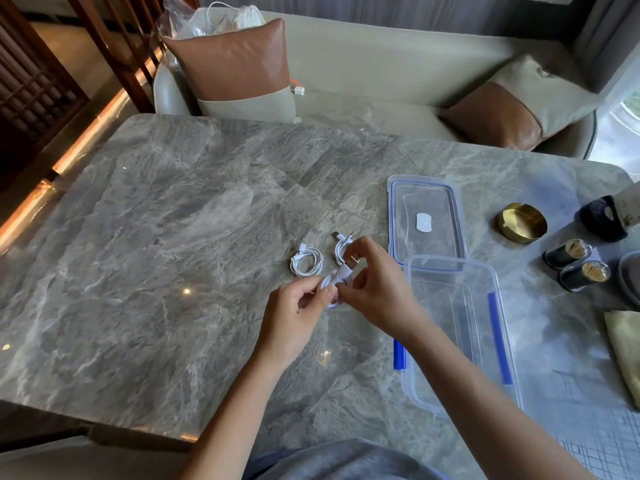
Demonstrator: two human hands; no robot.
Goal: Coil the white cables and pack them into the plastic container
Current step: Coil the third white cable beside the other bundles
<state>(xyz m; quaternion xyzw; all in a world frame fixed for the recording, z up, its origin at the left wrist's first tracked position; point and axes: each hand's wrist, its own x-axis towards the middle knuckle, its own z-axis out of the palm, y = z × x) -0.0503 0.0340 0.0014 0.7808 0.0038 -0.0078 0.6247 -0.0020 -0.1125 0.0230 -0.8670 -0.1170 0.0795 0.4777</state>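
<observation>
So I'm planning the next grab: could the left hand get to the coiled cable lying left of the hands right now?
Probably not yet. The path to the coiled cable is open over bare table, but the left hand and right hand both grip the cable being wound.

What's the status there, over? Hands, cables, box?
Left hand and right hand both gripping one white cable above the table. Two coiled cables on the marble. Container open, empty, lid beside it. Nothing blocking.
</observation>
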